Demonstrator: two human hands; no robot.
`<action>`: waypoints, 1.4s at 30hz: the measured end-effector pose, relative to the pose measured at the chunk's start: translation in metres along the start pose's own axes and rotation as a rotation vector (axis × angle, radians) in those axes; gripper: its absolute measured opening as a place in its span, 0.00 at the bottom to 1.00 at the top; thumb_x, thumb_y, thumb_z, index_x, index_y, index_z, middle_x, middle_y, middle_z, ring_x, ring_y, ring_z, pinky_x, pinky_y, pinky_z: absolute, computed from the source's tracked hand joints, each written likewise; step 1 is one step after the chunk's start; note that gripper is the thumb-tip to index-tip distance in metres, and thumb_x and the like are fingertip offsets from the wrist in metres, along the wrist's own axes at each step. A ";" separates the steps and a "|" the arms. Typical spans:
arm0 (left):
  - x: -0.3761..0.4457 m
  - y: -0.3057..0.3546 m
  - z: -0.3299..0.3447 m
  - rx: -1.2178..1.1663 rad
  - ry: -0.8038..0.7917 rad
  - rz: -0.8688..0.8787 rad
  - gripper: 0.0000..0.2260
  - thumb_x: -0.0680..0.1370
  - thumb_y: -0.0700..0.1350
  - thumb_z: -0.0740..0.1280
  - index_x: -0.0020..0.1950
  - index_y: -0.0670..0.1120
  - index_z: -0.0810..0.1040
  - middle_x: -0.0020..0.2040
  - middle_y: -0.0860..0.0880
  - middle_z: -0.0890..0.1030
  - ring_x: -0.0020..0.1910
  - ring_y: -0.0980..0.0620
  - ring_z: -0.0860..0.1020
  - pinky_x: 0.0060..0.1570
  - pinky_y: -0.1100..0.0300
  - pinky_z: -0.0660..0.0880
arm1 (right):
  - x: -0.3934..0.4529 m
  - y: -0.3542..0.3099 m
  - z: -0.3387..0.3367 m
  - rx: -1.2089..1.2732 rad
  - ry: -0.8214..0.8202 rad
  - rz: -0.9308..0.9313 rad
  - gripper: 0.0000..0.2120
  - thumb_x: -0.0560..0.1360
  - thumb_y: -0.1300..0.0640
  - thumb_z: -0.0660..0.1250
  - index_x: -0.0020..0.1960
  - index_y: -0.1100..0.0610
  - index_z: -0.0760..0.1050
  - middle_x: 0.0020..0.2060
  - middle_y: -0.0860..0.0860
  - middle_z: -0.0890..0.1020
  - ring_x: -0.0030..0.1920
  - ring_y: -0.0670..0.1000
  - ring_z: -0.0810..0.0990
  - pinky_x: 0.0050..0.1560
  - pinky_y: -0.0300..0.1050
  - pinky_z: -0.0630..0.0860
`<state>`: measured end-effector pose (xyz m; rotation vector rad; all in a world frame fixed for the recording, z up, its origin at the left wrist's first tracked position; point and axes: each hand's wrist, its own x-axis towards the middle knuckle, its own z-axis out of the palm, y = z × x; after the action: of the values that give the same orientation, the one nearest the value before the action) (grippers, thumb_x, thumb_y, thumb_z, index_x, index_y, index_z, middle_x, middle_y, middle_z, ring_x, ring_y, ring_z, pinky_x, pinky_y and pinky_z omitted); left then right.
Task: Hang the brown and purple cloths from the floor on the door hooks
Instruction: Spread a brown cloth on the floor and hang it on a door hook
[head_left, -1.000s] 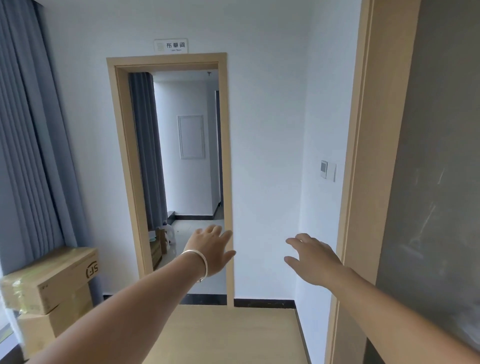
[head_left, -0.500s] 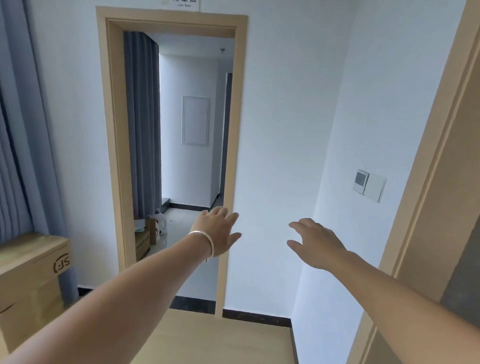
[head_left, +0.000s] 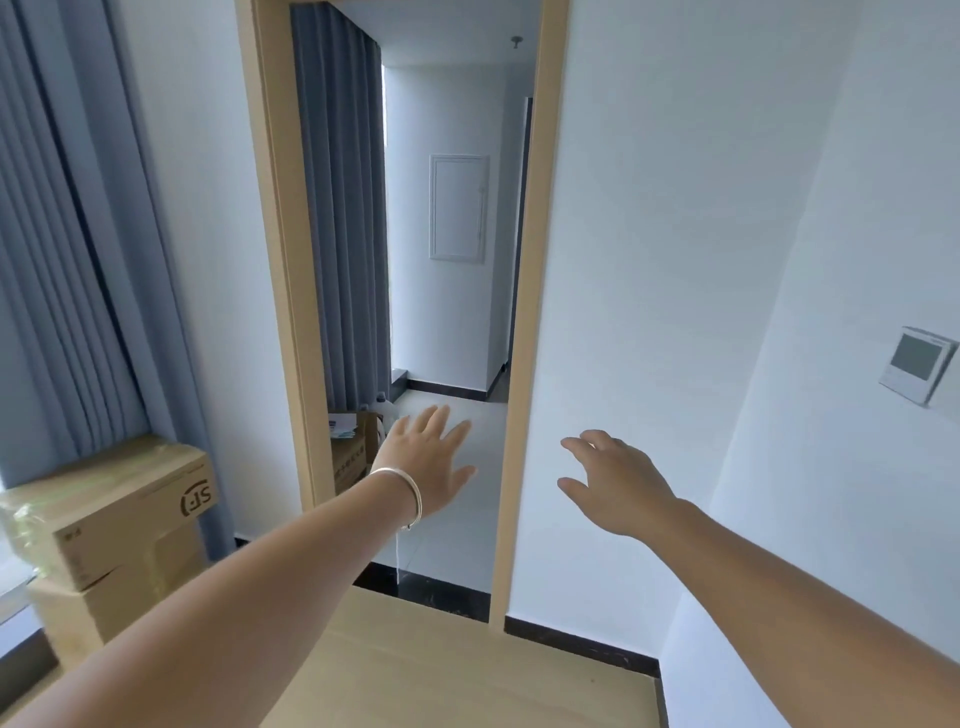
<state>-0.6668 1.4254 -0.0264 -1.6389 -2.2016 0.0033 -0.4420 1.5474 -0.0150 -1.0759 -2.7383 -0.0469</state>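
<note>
Left hand: raised in front of the doorway, fingers straight and spread, nothing held; silver bangle on the wrist.
Right hand: raised against the white wall, fingers loosely spread and slightly bent, nothing held.
Cloths: brown and purple cloths nowhere in view; neither on the wooden floor that shows nor in either hand.
Hooks: no door and no hooks visible either; only the tan frame of the doorway, with a second room beyond.
Surroundings: grey-blue curtain at left, stacked cardboard boxes below it; a wall panel at right; more boxes and a bottle just past the threshold.
Stage: likely searching or walking toward the cloths; nothing picked up, nothing hung.
Risk, wrong way: cloths may lie behind or to the side; heading through the doorway could lead away from them.
Risk, collision: hands close to the frame and wall; a quick step forward could knock knuckles or the bangle on the frame.
Risk, tripping: boxes near the threshold and a change of floor at the dark strip; easily missed with the gaze held forward rather than down.
Risk, missed target: gaze not low enough to find cloths lying on the floor nearby.
</note>
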 end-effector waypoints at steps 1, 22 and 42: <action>0.005 -0.005 0.009 0.014 -0.022 -0.028 0.29 0.81 0.63 0.50 0.78 0.53 0.50 0.79 0.46 0.53 0.77 0.44 0.51 0.74 0.46 0.55 | 0.014 0.000 0.007 0.005 -0.005 -0.024 0.26 0.80 0.44 0.56 0.75 0.50 0.59 0.73 0.49 0.62 0.70 0.53 0.65 0.67 0.48 0.63; 0.057 -0.091 0.104 0.129 -0.289 -0.591 0.28 0.80 0.62 0.51 0.78 0.53 0.52 0.77 0.47 0.58 0.77 0.47 0.53 0.73 0.49 0.56 | 0.275 -0.027 0.120 0.141 -0.097 -0.588 0.29 0.78 0.42 0.58 0.76 0.49 0.58 0.74 0.51 0.63 0.72 0.54 0.63 0.69 0.52 0.62; -0.095 -0.368 0.273 0.019 -0.447 -1.087 0.28 0.79 0.63 0.52 0.76 0.52 0.57 0.75 0.44 0.63 0.74 0.45 0.60 0.70 0.46 0.61 | 0.402 -0.383 0.278 -0.003 -0.352 -1.073 0.30 0.79 0.41 0.59 0.77 0.50 0.56 0.75 0.49 0.60 0.74 0.51 0.60 0.73 0.51 0.56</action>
<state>-1.0678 1.2846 -0.2217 -0.2566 -3.1213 0.0950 -1.0372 1.5638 -0.1925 0.5322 -3.2563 -0.0152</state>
